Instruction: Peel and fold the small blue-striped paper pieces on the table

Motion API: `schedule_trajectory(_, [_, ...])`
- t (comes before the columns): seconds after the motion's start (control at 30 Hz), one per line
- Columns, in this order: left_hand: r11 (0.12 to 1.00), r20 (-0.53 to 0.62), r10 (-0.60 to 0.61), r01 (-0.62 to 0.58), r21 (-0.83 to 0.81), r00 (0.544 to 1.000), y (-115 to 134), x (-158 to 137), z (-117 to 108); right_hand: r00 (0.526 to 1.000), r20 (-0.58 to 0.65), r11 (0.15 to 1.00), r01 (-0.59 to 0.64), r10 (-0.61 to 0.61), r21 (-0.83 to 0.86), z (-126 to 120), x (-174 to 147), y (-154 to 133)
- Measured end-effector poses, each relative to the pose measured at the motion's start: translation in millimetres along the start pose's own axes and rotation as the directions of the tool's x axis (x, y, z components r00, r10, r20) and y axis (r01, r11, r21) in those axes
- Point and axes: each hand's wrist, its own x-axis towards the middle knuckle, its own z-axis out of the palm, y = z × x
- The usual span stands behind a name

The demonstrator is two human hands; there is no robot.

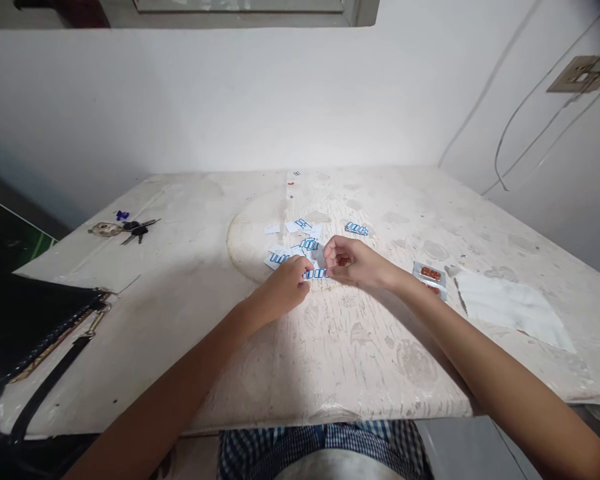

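Observation:
Between my two hands is a small paper slip (319, 273) with blue printed shapes. My left hand (291, 280) pinches its left end, fingers closed. At its right end, my right hand (349, 261) has the thumb and fingertips closed on it. Just beyond lies a loose pile of white paper pieces (279, 258), some printed in blue, partly hidden by my left hand. More white pieces (300, 225) lie farther back. Apart from these, a small stack of blue-printed slips (357, 229) rests beyond my right hand.
Keys (138, 229) lie at the left, near a black bag (35, 327) with a strap. At right are a blister pack (431, 275) of reddish pills, partly behind my forearm, and a white cloth (513, 308). The covered table (350, 373) meets a white wall.

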Motion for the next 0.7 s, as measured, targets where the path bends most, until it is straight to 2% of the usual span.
schedule_trajectory(0.17, [0.999,0.010,-0.025,0.025,-0.043,1.000,0.2,-0.4,1.1,0.997,-0.055,0.995,0.054,-0.059,-0.089,8.7,0.6,0.6])
schedule_trajectory(0.43, [0.995,-0.018,0.097,-0.097,-0.004,0.995,0.8,-0.1,-0.4,0.989,-0.112,0.969,0.069,-0.098,-0.237,12.8,0.8,3.5])
schedule_trajectory(0.57, [0.996,-0.014,0.091,-0.091,-0.017,0.996,0.5,-0.3,0.6,0.991,-0.106,0.940,0.047,-0.088,-0.337,13.4,1.7,5.7])
schedule_trajectory(0.7, [0.999,-0.029,0.046,-0.046,0.012,0.998,-0.3,0.2,1.1,0.997,-0.068,0.952,0.006,-0.028,-0.306,13.9,1.8,4.4])
